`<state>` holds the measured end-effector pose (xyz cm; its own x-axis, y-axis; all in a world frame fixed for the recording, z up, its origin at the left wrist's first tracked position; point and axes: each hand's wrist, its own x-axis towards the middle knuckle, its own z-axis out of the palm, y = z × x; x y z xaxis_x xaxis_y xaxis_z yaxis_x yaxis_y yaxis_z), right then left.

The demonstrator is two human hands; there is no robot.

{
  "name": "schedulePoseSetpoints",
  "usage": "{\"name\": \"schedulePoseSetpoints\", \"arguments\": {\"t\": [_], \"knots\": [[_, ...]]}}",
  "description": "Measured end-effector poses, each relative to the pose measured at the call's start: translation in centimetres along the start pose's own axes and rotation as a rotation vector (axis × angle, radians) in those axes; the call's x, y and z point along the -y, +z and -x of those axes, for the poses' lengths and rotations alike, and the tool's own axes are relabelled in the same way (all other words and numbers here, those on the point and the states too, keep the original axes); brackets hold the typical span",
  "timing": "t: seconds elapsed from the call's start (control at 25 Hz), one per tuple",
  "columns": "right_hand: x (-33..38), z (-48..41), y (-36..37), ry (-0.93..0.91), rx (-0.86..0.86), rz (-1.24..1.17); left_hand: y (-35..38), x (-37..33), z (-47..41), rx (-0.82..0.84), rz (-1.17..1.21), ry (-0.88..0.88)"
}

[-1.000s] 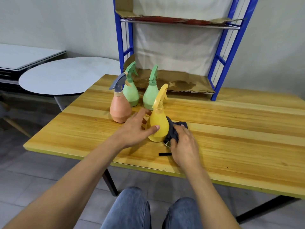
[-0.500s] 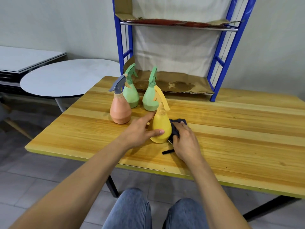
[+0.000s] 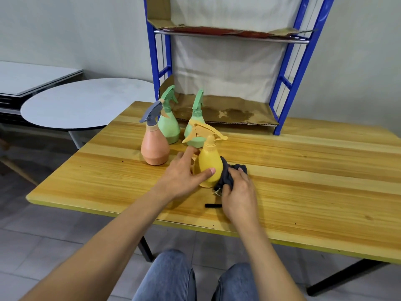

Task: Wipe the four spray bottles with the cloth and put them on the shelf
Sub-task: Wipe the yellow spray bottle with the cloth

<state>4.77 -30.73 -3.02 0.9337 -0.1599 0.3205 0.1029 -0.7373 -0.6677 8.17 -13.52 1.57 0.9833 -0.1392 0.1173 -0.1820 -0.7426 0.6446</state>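
Plainly, the tabletop (image 3: 303,170) carries the shelf (image 3: 284,83) at its far edge, no bottle on it yet. Toward the near edge stands the yellow bottle (image 3: 209,164). The left hand (image 3: 180,177), fingers spread, clasps it steady so the right hand (image 3: 238,198), fingers bunched round the cloth (image 3: 227,177), can rub its side.

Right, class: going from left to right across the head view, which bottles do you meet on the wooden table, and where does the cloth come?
orange bottle → first green bottle → second green bottle → yellow bottle → cloth
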Motion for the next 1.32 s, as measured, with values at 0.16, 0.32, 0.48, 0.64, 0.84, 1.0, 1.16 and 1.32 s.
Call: {"name": "schedulePoseSetpoints", "arguments": {"t": [0.16,0.32,0.48,0.64,0.84,1.0,1.16,1.32], "knots": [[-1.1,-2.1,-1.1,-0.053,0.092,0.013,-1.7,2.2,-0.6,0.153,0.251,0.045],[-1.2,-2.7,-1.5,-0.082,0.164,0.048,-1.8,2.0,-1.2,0.300,0.156,0.108],[-0.8,-2.3,-1.0,-0.065,0.094,0.054,-0.2,2.2,-1.0,0.201,0.140,0.082],[0.9,0.9,0.6,0.019,-0.048,-0.018,1.1,0.6,-1.0,-0.015,0.085,0.064],[0.7,0.8,1.2,0.037,-0.090,0.008,0.9,0.2,-0.6,-0.044,0.074,0.040],[-0.1,-0.8,0.5,-0.003,-0.032,-0.003,-2.0,1.2,-0.9,0.141,0.116,0.078],[-0.6,-1.8,-0.3,-0.055,0.060,0.027,-3.0,1.7,-1.4,0.227,0.139,0.111],[-0.7,-1.5,-0.3,-0.047,0.053,-0.005,-0.6,0.5,-0.9,0.064,0.053,0.103]]}}
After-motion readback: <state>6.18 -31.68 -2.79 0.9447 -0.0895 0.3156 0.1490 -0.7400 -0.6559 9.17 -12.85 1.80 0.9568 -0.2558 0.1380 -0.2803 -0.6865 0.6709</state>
